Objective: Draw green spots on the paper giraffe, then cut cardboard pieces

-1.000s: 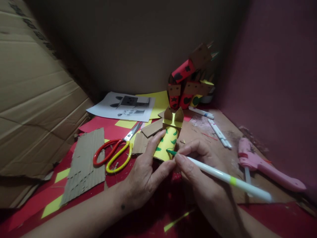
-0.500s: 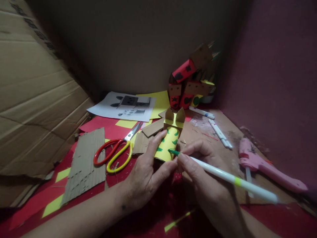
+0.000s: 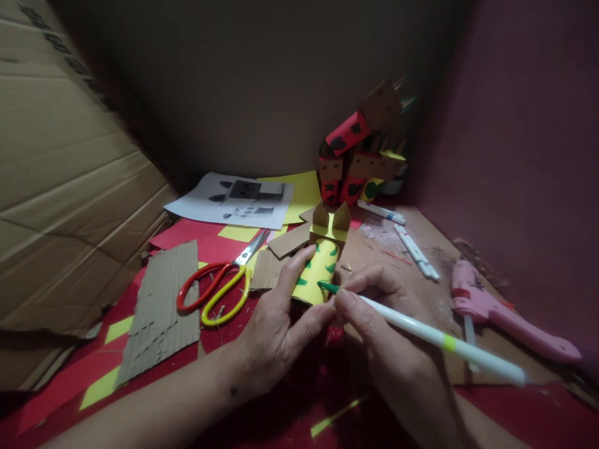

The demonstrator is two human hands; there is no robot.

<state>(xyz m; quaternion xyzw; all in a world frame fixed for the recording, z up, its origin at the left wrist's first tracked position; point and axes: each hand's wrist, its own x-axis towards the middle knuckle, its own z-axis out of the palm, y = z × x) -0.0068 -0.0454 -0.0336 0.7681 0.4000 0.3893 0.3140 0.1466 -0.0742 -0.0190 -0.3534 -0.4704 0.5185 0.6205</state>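
Observation:
My left hand is closed round the lower part of a yellow paper tube figure, which has green marks along its body and a cardboard head with two pointed ears. In my right hand is a white felt-tip pen with a yellow-green band. Its green tip touches the tube's yellow surface near the lower end. Left of my left hand lie scissors with one red and one yellow handle, blades pointing away. The tube's underside is hidden.
A corrugated cardboard piece lies at left. Behind are a printed sheet and red paper. Several decorated tube figures are stacked at the back. White pens and a pink glue gun lie at right. Cardboard walls the left side.

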